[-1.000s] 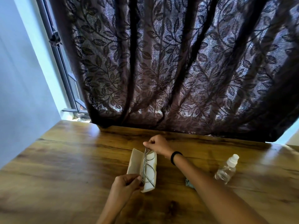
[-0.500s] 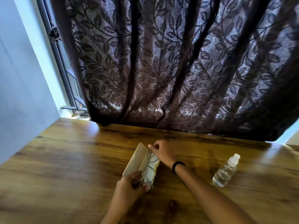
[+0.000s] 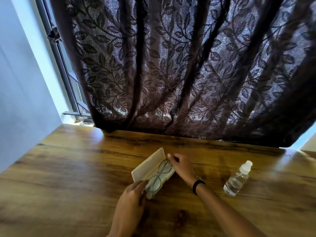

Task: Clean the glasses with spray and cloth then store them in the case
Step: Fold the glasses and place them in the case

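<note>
Work surface: a wooden table (image 3: pixel 68 177) set against a dark leaf-patterned curtain (image 3: pixel 171 65). A pale wall and a window frame stand at far left.

Glasses case (image 3: pixel 147 166): cream hard case, lying on the table just left of centre. Its lid is swung open toward the left, and the tray faces up.

Left hand (image 3: pixel 133 195): positioned at the near end of the case. The thumb lies over the top of that end and the fingers curl beneath it, so the hand grips the case and steadies it.

Glasses (image 3: pixel 161 170): thin round wire frame, lying lengthwise inside the tray on its pale lining. They appear folded and seated.

Right hand (image 3: pixel 182 166): positioned at the far end of the case, with the fingers bent and the fingertips close to the far end of the frame. Whether they pinch the frame or merely touch it cannot be told. A black wristband (image 3: pixel 198 186) sits on this wrist.

Cloth (image 3: pixel 199 177): only a blue-green sliver shows beside the right wrist.

Spray bottle (image 3: pixel 236 180): clear, white-capped, standing near the right forearm and held by neither hand.

Task status (judgement): with bottle and cloth set aside and the glasses in the tray, cleaning appears complete. Remaining steps: release the frame, close the lid and confirm that it shuts fully.
</note>
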The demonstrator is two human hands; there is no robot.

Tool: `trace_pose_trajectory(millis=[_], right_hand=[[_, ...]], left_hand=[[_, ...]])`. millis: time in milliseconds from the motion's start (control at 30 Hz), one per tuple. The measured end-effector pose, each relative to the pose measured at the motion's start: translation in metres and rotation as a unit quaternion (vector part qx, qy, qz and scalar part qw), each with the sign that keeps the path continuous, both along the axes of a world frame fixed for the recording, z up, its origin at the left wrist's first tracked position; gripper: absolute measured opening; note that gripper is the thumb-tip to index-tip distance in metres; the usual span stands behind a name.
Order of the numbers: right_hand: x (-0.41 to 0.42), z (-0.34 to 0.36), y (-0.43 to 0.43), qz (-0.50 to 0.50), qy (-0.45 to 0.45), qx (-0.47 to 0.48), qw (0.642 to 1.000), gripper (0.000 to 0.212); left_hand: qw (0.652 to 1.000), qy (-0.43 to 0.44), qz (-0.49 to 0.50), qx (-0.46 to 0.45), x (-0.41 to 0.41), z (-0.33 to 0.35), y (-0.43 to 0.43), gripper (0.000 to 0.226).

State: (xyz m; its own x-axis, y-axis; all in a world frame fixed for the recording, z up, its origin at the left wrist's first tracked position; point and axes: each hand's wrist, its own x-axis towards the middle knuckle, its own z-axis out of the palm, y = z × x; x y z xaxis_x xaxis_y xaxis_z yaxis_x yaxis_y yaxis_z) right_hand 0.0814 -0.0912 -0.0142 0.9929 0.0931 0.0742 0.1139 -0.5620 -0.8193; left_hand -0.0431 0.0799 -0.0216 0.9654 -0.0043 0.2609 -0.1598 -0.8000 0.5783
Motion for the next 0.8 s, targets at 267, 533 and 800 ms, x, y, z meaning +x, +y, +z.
trace_pose_trajectory(millis=[267, 533, 800], right_hand=[[-0.013, 0.003, -0.028, 0.091, 0.042, 0.010, 0.995, 0.023], [-0.018, -0.003, -0.033, 0.054, 0.017, 0.011, 0.998, 0.021], [-0.020, -0.001, -0.032, 0.041, -0.002, 0.026, 0.999, 0.021]], left_hand=[[0.999, -0.028, 0.017, 0.001, -0.007, -0.003, 0.002, 0.037], [0.998, -0.031, 0.033, -0.043, -0.005, -0.005, 0.002, 0.041], [0.998, -0.026, 0.035, -0.040, -0.003, -0.006, 0.005, 0.046]])
